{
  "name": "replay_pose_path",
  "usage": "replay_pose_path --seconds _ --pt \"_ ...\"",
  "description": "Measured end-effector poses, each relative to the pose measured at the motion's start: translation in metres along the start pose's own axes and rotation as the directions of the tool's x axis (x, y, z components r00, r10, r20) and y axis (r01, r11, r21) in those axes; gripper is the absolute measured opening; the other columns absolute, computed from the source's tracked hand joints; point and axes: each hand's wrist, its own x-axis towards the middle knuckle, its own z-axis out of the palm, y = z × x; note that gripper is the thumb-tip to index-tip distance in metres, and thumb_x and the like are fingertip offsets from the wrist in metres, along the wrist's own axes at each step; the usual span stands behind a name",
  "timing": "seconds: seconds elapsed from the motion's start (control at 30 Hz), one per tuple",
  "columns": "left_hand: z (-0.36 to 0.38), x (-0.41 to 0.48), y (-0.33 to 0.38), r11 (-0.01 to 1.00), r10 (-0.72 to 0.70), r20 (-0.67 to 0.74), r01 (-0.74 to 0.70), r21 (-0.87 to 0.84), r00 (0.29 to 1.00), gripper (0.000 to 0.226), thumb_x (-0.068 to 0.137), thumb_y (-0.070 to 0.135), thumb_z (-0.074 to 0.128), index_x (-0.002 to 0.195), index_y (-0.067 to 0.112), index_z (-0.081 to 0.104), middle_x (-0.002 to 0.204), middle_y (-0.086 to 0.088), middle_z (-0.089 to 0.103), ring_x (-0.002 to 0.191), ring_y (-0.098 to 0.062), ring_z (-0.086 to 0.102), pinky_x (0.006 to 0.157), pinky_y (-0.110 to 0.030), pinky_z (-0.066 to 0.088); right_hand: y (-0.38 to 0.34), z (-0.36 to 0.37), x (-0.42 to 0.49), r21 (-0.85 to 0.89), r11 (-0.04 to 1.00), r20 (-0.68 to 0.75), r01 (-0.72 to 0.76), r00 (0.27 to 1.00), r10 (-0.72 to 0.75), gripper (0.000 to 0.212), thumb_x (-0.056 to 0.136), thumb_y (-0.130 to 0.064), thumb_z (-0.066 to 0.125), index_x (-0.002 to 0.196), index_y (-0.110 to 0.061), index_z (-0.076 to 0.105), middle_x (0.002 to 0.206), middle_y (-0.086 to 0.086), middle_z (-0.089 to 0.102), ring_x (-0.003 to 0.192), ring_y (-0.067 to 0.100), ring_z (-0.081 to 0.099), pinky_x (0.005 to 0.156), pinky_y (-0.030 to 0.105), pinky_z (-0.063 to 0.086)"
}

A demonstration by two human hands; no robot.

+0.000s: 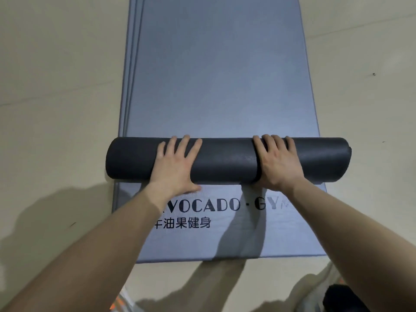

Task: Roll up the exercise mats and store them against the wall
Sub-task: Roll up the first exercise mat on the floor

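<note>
Rolling underway: dark rolled mat (227, 162) lies crosswise at mid-frame on the stack of grey-blue flat mats (216, 75), most of its length unrolled toward the top of the frame. Your left hand (174, 165) rests flat on the roll, fingers spread, gripping nothing. Your right hand (278, 164) presses down likewise, fingers closer together and curved over the top. Next, by my reading: push forward evenly with both palms so the roll stays straight on the floor (56, 86)
</note>
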Motion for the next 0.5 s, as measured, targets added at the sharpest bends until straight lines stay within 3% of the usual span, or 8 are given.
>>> replay_pose_path --seconds 0.13,0.23,0.3,0.4,0.5 --pt "-0.021 0.005 -0.009 0.999 0.028 0.031 -0.026 -0.048 0.999 0.115 0.058 0.068 0.077 0.153 0.035 0.021 0.15 0.0 0.044 0.13 -0.03 0.047 0.112 -0.048 0.034 0.004 -0.019 -0.001 0.056 0.998 0.16 0.036 0.986 -0.045 0.116 0.049 -0.074 0.078 0.144 -0.024 0.035 0.129 0.005 0.057 0.118 0.031 0.056 0.107 0.049 0.038" --pt "-0.032 -0.025 -0.008 0.989 0.072 0.23 -0.04 -0.141 0.971 0.112 0.053 0.066 0.078 0.15 0.041 0.028 0.137 0.007 0.055 0.116 -0.026 0.059 0.098 -0.042 0.048 -0.006 -0.03 -0.024 0.155 0.986 0.346 0.061 0.932 -0.112 0.114 0.049 -0.076 0.079 0.143 -0.028 0.038 0.13 0.002 0.059 0.118 0.028 0.058 0.107 0.047 0.042" --pt "-0.033 -0.046 -0.009 0.978 0.111 0.362 -0.038 -0.204 0.926 0.111 0.049 0.066 0.081 0.146 0.044 0.032 0.128 0.01 0.06 0.111 -0.024 0.061 0.089 -0.041 0.052 -0.017 -0.028 -0.052 0.211 0.976 0.406 0.057 0.903 -0.141 0.118 0.052 -0.076 0.08 0.15 -0.028 0.034 0.14 0.004 0.055 0.127 0.029 0.053 0.115 0.051 0.036" --pt "-0.043 -0.048 -0.011 0.968 0.128 0.5 0.003 -0.253 0.856 0.112 0.047 0.067 0.085 0.145 0.048 0.034 0.13 0.011 0.061 0.115 -0.022 0.059 0.092 -0.04 0.05 -0.042 -0.013 -0.102 0.145 0.989 0.26 0.035 0.963 -0.072 0.12 0.065 -0.058 0.081 0.16 -0.023 0.018 0.159 0.011 0.036 0.146 0.037 0.033 0.122 0.061 0.018" --pt "-0.054 -0.039 -0.016 0.948 0.134 0.558 0.057 -0.312 0.819 0.113 0.051 0.066 0.088 0.149 0.047 0.035 0.14 0.008 0.058 0.122 -0.024 0.056 0.096 -0.038 0.046 -0.053 -0.003 -0.117 0.114 0.993 0.194 -0.001 0.981 -0.021 0.118 0.07 -0.04 0.085 0.16 -0.028 0.009 0.162 0.011 0.029 0.15 0.037 0.024 0.121 0.061 0.016"
